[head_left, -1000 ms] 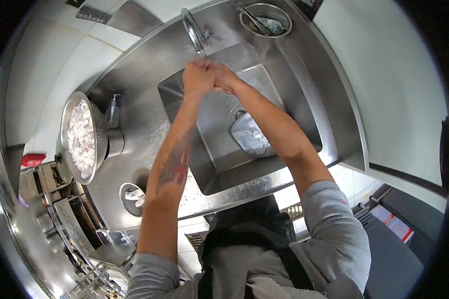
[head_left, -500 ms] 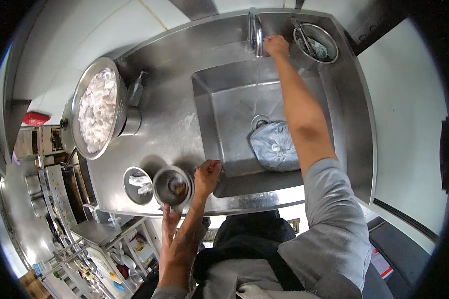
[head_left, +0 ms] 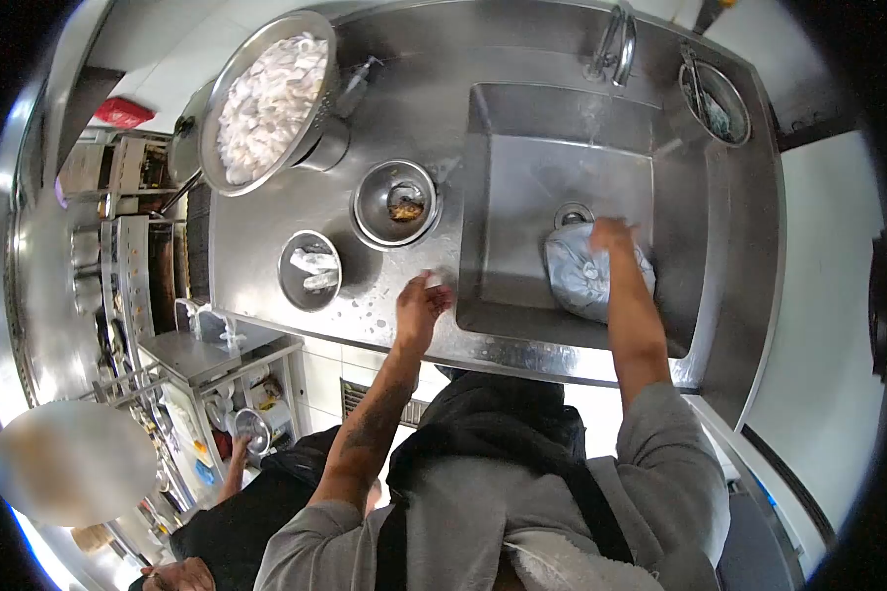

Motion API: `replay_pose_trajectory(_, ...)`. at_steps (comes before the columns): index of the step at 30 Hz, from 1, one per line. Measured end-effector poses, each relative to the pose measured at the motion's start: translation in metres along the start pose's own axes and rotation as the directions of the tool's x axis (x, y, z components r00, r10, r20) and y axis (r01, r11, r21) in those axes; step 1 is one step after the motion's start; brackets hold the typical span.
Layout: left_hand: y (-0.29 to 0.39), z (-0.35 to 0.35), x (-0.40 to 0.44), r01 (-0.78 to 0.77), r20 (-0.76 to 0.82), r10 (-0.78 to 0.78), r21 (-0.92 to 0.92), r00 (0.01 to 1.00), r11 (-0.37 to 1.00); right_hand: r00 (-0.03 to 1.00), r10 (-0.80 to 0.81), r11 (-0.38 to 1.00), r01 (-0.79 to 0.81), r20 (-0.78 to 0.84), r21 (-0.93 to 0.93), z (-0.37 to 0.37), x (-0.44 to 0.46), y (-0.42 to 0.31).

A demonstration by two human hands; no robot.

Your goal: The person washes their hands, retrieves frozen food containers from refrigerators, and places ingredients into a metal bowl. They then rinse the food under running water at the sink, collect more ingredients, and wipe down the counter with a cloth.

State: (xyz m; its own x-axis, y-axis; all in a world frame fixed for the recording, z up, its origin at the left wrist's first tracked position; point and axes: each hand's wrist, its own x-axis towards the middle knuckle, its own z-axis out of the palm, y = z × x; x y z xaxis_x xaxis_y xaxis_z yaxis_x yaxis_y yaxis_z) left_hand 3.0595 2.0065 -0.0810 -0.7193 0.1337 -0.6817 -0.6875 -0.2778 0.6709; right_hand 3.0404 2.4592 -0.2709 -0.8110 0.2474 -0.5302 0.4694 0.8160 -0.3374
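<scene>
My right hand [head_left: 613,235] is over the pale plastic bag [head_left: 589,286] in the sink; motion smears its fingers, and I cannot tell whether they touch the bag. My left hand [head_left: 425,307] hovers by the sink's near left edge with curled fingers. A small pale patch shows at the fingertips, too unclear to name. Beyond it on the counter sits a metal bowl [head_left: 396,204] with brownish bits inside, apparently nested in another bowl. To its left, a smaller metal bowl [head_left: 310,271] holds whitish wrapped-looking pieces.
A large colander [head_left: 310,118] full of pale pieces stands at the back left, beside a pump bottle [head_left: 357,87]. The tap [head_left: 623,49] rises behind the sink [head_left: 562,158]. At lower left, another person's hand holds a metal bowl [head_left: 253,429].
My right hand has come from the tap down to the bag. The bowl with brownish bits sits farther back from the counter's front edge. The other person's hand has left the counter edge.
</scene>
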Motion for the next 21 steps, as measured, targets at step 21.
replay_pose_trajectory(21,0.112,-0.408,-0.125,-0.602,-0.537,0.41,-0.245,0.737,0.76,0.843,-0.511,0.858,0.487,-0.167,-0.164,-0.009,-0.219,-0.376)
